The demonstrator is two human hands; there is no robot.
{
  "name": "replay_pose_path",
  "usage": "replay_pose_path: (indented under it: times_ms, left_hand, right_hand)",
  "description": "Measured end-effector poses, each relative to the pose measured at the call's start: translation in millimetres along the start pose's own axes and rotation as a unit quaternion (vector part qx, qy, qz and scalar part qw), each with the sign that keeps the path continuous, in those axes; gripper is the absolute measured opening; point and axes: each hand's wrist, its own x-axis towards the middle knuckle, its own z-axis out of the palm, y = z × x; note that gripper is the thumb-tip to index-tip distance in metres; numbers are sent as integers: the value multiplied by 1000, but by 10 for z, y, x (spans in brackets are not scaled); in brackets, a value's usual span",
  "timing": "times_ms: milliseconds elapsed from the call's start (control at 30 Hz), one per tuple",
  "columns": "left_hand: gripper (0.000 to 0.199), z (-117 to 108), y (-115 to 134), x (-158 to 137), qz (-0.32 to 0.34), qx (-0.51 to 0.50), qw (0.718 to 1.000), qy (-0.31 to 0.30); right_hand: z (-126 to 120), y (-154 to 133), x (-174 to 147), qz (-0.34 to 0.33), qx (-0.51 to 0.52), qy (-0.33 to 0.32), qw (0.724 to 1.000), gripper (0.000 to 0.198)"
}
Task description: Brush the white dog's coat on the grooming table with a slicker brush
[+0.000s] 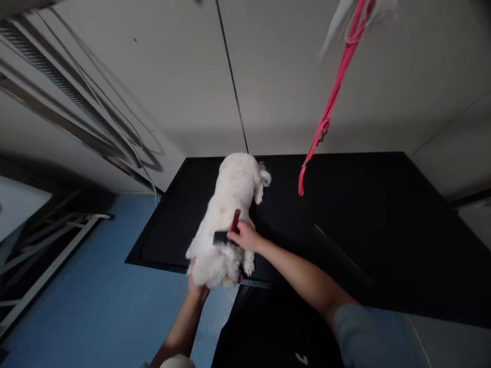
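A white dog [232,204] is on the black table [383,230], its fluffy near end at the table's front edge. My right hand [245,236] is closed around the red handle of a slicker brush [220,237]. The brush's dark, flat head rests against the coat just behind that fluffy end. From below and to the left, my left hand [197,286] holds the dog's near end, which looks like its head. Fur hides most of the left fingers.
A pink leash [332,97] hangs over the table, right of the dog. At the left, a grey ribbed hose [69,87] and cables run along the pale wall [172,61]. A white metal frame [49,286] stands on the blue floor [95,306]. A thin, pale line crosses the table's right half.
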Motion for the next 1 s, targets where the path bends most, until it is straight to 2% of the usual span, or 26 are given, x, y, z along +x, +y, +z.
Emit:
replay_pose_path:
  times_ms: [100,133,167,200,267,300,400,433,500,567,600,700,733,800,867,933,1000]
  left_hand:
    - [74,-14,-26,39,18,28,999,9]
    - [75,-21,-34,52,24,36,999,9]
    - [76,-30,-42,65,30,41,999,5]
    - [78,-40,-48,78,35,46,998,2]
    - [82,-62,-61,104,43,59,997,-9]
    - [83,-74,-68,116,51,68,996,-16]
    - [81,-105,-87,154,78,75,994,-30]
    - [80,-113,-93,166,82,68,994,-31]
    - [79,-124,-104,186,79,50,995,-31]
    - [76,-131,-112,198,71,41,996,-36]
    - [74,-133,-114,199,67,35,996,-41]
    - [66,-134,-113,185,39,-19,997,-61]
    - [64,-133,-108,175,29,-41,997,-64]
    - [59,-126,-95,154,21,-68,996,-54]
    - [54,-113,-79,132,31,-80,996,-34]
    - [46,-94,-63,110,24,-128,991,-8]
    - [36,-75,-49,91,-6,-205,979,12]
  right_hand:
    - [6,-56,47,-22,-26,150,988,12]
    - [14,-78,55,-44,-27,175,983,13]
    - [28,-99,56,-62,-27,161,985,12]
    - [46,-116,53,-67,-24,113,991,11]
    - [81,-136,46,-38,-19,19,999,9]
    - [91,-141,45,-18,-18,18,1000,10]
    - [102,-143,36,-20,-15,170,985,12]
    - [108,-137,17,-33,-8,189,981,13]
    - [129,-105,-52,-33,14,120,992,12]
    - [150,-48,-145,13,34,43,998,12]
    - [155,-14,-191,37,39,49,997,13]
    - [161,74,-312,52,53,185,980,14]
    - [167,94,-348,45,60,204,976,15]
    - [186,121,-408,45,72,168,982,17]
    - [200,134,-446,74,69,117,988,17]
    - [203,138,-465,89,53,149,983,16]
    - [204,138,-483,72,43,204,975,17]
